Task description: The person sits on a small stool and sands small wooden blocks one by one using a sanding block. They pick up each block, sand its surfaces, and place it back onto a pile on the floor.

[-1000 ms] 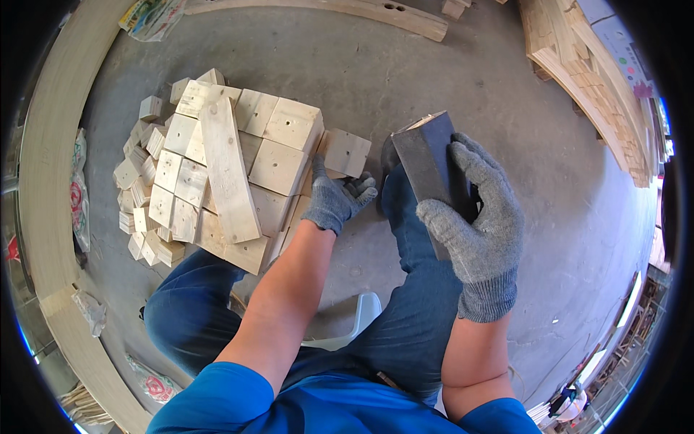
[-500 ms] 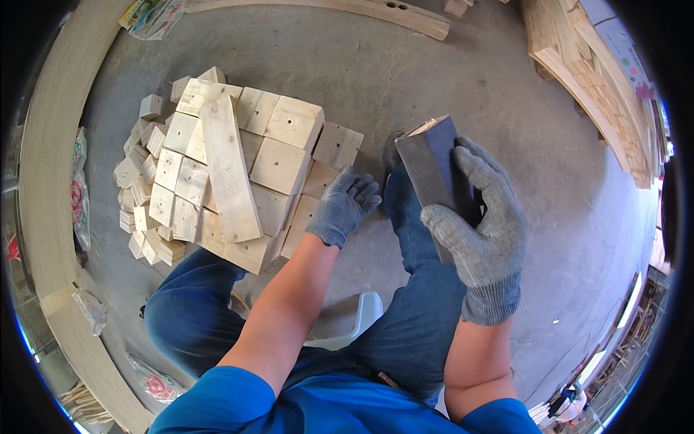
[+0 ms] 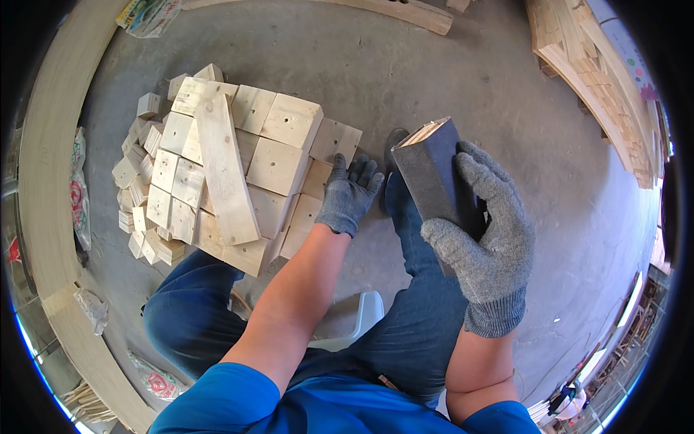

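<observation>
My right hand (image 3: pixel 493 235), in a grey knit glove, is closed around a sanding block (image 3: pixel 428 170): a wooden block wrapped in dark grey sandpaper, with bare layered wood showing at its far end. It is held tilted above my right thigh. My left hand (image 3: pixel 348 194), gloved the same way, has its fingers spread and nothing in them. Close to its left is a stack of pale wooden blocks (image 3: pixel 275 165), several with a small hole in the face. Across the top of that stack lies a loose flat board (image 3: pixel 225 170), slanting.
Smaller wood offcuts (image 3: pixel 150 134) are heaped left of the stack. A long curved plank (image 3: pixel 54 166) runs along the left side. Curved wooden pieces (image 3: pixel 593 87) are piled at far right. A pale plastic stool (image 3: pixel 367 315) shows between my legs. Another beam (image 3: pixel 412 13) lies at the far edge.
My left hand has shifted slightly right, and its fingers have spread and turned upward. My right hand has moved a little right and nearer, still holding the sanding block.
</observation>
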